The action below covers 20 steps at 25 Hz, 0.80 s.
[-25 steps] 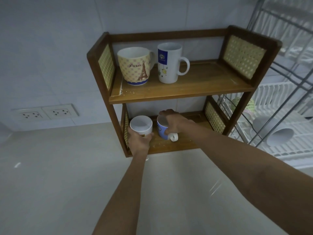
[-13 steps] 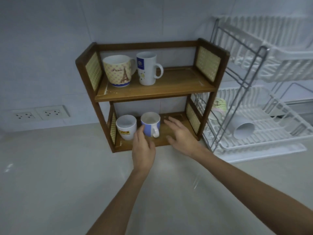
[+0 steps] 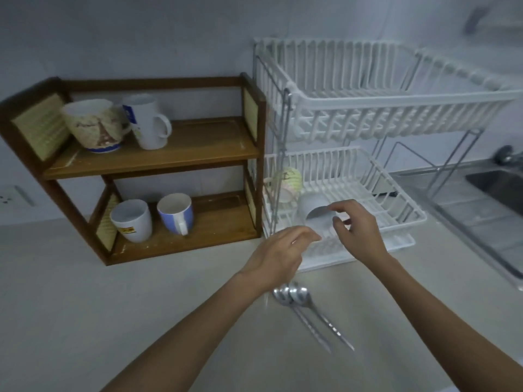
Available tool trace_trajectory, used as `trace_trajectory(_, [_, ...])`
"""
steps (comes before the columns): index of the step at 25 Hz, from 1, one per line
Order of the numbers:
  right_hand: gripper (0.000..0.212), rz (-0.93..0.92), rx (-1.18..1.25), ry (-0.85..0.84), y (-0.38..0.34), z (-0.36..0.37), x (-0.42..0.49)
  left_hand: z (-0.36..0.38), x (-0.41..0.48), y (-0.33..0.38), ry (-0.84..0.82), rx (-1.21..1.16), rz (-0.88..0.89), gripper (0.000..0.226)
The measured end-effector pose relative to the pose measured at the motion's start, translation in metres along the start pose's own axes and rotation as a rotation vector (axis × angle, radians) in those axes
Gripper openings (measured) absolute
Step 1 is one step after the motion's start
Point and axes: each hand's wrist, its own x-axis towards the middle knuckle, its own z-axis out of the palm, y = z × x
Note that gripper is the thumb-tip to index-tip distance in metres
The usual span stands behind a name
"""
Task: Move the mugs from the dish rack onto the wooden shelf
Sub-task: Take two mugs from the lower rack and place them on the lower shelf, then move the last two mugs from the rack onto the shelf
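Both hands — left hand point(image 3: 278, 254) and right hand point(image 3: 358, 229), fingers apart and empty — had left the two-tier wooden shelf point(image 3: 158, 159) for the white wire dish rack point(image 3: 396, 108), where a plain white mug point(image 3: 315, 212) on its side and a pale patterned mug point(image 3: 287, 183) waited.

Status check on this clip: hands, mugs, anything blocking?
Left hand and right hand both empty, open, at the dish rack. Two mugs remain there: white mug on its side, patterned mug behind. Nothing blocking.
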Motion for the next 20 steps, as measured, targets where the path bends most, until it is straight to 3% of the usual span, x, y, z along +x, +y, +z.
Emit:
trace_trajectory(4, [0.026, 0.104, -0.031, -0.205, 0.069, -0.018, 0.043, 0.032, 0.061, -0.009, -0.110, 0.219, -0.255, 0.069])
trace_trajectory(7, [0.026, 0.137, -0.025, -0.381, 0.103, -0.019, 0.079, 0.047, 0.101, -0.026, -0.331, 0.504, -0.395, 0.065])
trace_trajectory(11, [0.022, 0.207, 0.023, -0.540, 0.129, -0.007, 0.125, 0.060, 0.133, -0.042, -0.633, 0.793, -0.178, 0.075])
trace_trajectory(14, [0.017, 0.333, 0.165, -0.614, 0.143, 0.007, 0.150, 0.066, 0.148, -0.056, -0.733, 0.901, 0.056, 0.091])
trace_trajectory(17, [0.012, 0.499, 0.315, -0.665, 0.158, 0.021, 0.165, 0.070, 0.161, -0.069, -0.862, 0.852, 0.232, 0.094])
trace_trajectory(20, [0.012, 0.587, 0.409, -0.698, 0.174, 0.030, 0.170, 0.068, 0.166, -0.082, -0.866, 0.760, 0.336, 0.089])
